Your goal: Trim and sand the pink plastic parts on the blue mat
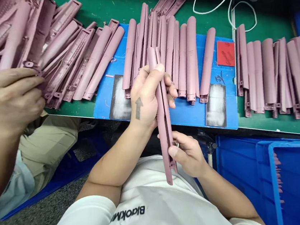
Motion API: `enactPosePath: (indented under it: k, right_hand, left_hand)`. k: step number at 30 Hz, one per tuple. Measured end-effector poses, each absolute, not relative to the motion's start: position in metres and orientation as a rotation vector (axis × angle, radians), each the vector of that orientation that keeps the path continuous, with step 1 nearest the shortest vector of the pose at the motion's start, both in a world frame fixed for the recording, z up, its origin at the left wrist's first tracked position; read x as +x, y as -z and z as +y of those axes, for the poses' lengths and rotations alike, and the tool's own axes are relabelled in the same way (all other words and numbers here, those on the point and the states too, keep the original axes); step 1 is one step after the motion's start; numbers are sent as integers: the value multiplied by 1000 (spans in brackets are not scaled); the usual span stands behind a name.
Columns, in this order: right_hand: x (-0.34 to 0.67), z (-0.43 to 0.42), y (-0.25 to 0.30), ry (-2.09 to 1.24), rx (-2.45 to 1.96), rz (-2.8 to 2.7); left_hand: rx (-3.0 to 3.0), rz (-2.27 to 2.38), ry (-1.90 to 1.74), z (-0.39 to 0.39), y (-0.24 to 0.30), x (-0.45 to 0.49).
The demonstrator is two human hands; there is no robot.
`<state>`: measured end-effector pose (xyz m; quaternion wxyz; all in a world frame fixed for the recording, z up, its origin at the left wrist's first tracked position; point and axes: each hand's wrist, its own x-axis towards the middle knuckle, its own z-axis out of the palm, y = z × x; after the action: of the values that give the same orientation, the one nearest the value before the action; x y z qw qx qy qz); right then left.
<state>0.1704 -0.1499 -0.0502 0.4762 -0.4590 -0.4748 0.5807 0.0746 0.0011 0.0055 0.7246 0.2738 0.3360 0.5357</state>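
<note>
My left hand [144, 98], with an arrow mark on its back, is closed around the upper half of two long pink plastic shells [162, 125] held together upright. My right hand [188, 155] pinches their lower end near my white shirt. The pair stands in front of the table edge, over a blue mat [185, 114]. On that mat, just beyond my left hand, lies a row of similar pink shells [184, 54], rounded side up.
A heap of pink shells [58, 47] covers the green table at the left, where another person's hand [7, 99] rests. More shells [275, 73] lie at the right. A red pad [225, 53], a white cable [224, 3] and blue crates [295, 175] are nearby.
</note>
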Motion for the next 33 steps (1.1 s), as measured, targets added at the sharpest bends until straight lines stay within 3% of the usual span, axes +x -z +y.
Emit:
enactPosePath:
  k: [8, 15, 19, 33]
  right_hand:
    - [182, -150, 52, -1411, -1021, -1318]
    - [220, -129, 22, -218, -1372, -2047]
    - [224, -118, 12, 96, -1391, -2196]
    - [222, -141, 20, -21, -1296, -2308]
  left_hand:
    - [656, 808, -1078, 1, -2, 70]
    - [728, 826, -1082, 1, -1, 69]
    - [715, 828, -1059, 0, -2, 72]
    - [759, 834, -1054, 7, 5, 72]
